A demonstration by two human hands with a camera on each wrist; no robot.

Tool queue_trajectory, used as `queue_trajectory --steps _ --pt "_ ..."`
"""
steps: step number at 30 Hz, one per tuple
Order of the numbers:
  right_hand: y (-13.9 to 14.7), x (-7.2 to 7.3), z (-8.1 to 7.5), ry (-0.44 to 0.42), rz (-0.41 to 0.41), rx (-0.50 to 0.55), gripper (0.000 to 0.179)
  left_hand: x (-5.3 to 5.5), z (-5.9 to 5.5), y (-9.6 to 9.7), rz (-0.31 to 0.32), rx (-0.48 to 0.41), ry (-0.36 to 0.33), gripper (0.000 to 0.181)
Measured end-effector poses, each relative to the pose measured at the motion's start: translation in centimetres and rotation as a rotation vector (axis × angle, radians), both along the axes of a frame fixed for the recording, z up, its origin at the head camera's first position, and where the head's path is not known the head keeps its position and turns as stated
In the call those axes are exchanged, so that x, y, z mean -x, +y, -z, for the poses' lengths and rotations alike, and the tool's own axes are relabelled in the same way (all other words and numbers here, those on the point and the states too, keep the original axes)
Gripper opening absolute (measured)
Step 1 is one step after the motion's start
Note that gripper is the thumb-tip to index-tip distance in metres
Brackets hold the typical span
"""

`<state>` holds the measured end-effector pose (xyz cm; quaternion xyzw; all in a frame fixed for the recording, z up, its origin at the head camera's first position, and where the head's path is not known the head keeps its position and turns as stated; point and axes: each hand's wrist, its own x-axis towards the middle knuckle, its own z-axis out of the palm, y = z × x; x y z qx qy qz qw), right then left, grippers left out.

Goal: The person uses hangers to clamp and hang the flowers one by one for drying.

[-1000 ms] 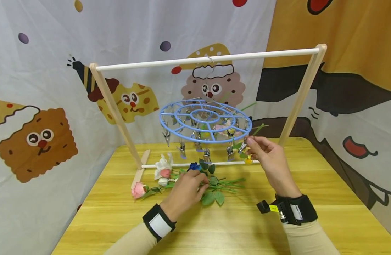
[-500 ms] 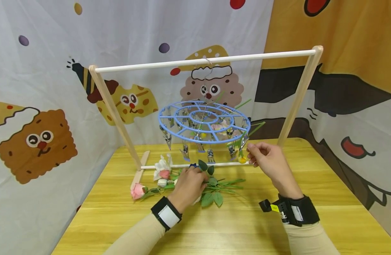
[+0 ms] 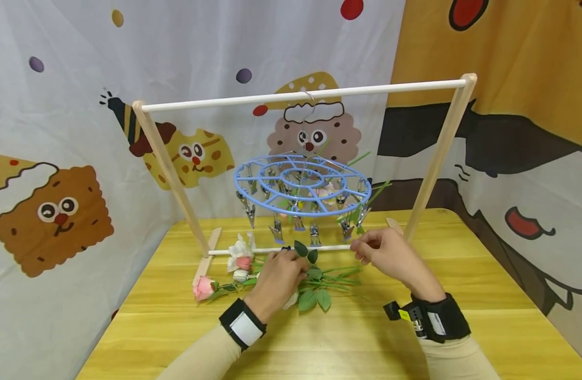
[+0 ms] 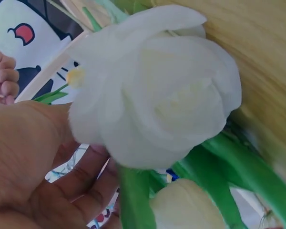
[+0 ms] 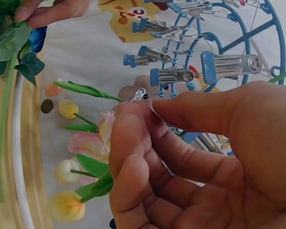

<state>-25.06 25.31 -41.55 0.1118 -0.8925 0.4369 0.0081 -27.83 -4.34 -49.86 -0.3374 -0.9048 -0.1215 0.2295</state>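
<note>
My left hand [image 3: 282,277] is down in a bundle of artificial flowers on the table and grips a green stem [image 5: 7,105]. In the left wrist view a white flower [image 4: 157,95] with big petals hides part of its fingers. My right hand [image 3: 383,256] is loosely curled, with nothing seen between thumb and fingers, just under the right rim of a blue round clip hanger [image 3: 314,214]. Metal clips [image 5: 233,67] dangle from the hanger. Behind the fingers, yellow tulips [image 5: 66,207] and a pink flower [image 5: 88,145] hang head down from it.
A wooden rack with a white top bar [image 3: 224,102] carries the hanger and stands at the table's back. A pink rose [image 3: 204,288] and a white flower [image 3: 240,252] lie left of my left hand. Its low white bar [image 3: 333,248] runs behind the bundle.
My right hand has let go of a clip at the hanger's rim and moved down and left. My left hand has reached slightly deeper into the flowers. The hanger has swung a little.
</note>
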Motion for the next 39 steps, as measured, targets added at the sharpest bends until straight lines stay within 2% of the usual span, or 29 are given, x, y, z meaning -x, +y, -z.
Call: queue_trajectory --steps 9,14,19,23,31,39 --pt "-0.6 -0.2 0.1 0.055 -0.013 -0.076 0.02 -0.9 -1.0 -0.7 -0.012 -0.046 0.045 0.009" --pt "-0.6 -0.5 -0.2 0.079 -0.018 -0.089 0.015 -1.4 -1.4 -1.3 0.025 -0.075 0.1 0.01" --pt "-0.6 -1.0 -1.0 0.152 -0.028 -0.061 0.014 -2.1 -2.0 -2.3 0.048 -0.097 0.148 0.008" --pt "-0.6 -1.4 -1.6 0.19 -0.006 -0.04 0.016 -2.4 -2.4 -3.5 0.046 -0.119 0.177 0.012" --pt "-0.5 -1.8 -2.4 0.2 0.042 -0.033 0.019 -2.6 -2.5 -6.0 0.073 -0.191 0.24 0.022" --pt "-0.8 -2.1 -2.7 0.189 0.031 0.065 0.029 -2.7 -2.7 -7.2 0.146 -0.276 0.246 0.025"
